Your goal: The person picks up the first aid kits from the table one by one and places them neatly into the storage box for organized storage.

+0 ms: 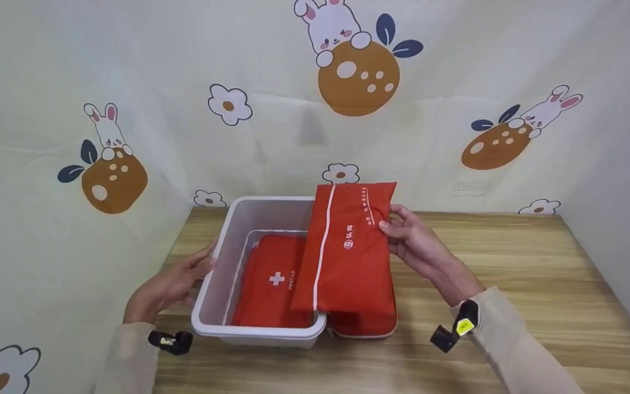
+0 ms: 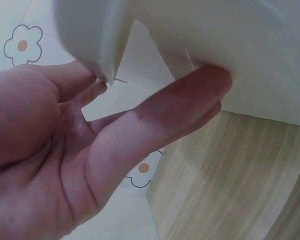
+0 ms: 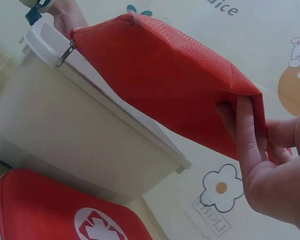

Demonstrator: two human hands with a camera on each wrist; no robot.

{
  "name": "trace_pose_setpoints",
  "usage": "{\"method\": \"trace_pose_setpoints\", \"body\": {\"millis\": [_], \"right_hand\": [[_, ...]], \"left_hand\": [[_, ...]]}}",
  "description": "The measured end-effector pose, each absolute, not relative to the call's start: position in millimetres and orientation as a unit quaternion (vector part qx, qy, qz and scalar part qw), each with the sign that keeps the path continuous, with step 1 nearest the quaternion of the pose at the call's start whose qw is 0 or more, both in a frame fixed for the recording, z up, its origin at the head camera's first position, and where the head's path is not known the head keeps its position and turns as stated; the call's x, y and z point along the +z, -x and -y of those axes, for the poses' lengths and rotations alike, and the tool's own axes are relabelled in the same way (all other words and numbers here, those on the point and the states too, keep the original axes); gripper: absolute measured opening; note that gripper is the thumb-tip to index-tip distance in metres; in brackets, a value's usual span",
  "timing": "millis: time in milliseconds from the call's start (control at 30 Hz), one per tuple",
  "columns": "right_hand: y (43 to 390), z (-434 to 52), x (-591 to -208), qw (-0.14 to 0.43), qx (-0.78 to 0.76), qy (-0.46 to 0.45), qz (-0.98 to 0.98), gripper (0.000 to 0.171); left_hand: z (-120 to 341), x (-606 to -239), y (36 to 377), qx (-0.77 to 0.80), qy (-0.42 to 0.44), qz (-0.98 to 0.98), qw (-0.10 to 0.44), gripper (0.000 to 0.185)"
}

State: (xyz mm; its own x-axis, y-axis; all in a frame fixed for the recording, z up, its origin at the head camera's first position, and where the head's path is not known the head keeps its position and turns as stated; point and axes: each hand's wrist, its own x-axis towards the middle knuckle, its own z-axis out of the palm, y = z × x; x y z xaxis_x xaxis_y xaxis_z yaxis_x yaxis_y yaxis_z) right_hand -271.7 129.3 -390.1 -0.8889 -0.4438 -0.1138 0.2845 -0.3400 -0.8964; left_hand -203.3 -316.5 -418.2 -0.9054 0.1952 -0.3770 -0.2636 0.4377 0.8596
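A flat red zippered pouch (image 1: 353, 241) with a white zip and white print slants over the right rim of a white plastic bin (image 1: 258, 331). My right hand (image 1: 421, 243) pinches the pouch's right edge between thumb and fingers; the same pouch (image 3: 175, 85) droops slightly in the right wrist view. Inside the bin lies a red first aid pouch (image 1: 266, 295) with a white cross, partly covered by the held one. At the bin's left side, my left hand (image 1: 175, 282) touches the rim and outer wall with fairly straight fingers (image 2: 160, 107).
Against the bin's right side, a red case (image 1: 367, 325) with pale edging rests on the wooden tabletop (image 1: 512, 262), partly under the held pouch. A pale curtain (image 1: 271, 148) printed with rabbits and flowers stands behind and at both sides.
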Motion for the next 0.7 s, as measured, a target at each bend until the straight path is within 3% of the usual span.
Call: {"method": "trace_pose_setpoints", "body": {"millis": [700], "right_hand": [[279,-78,-398,0.220,-0.816,0.045,-0.532,0.028]], "left_hand": [[320,-421,202,0.550,-0.001,-0.805,0.222,0.069]]}}
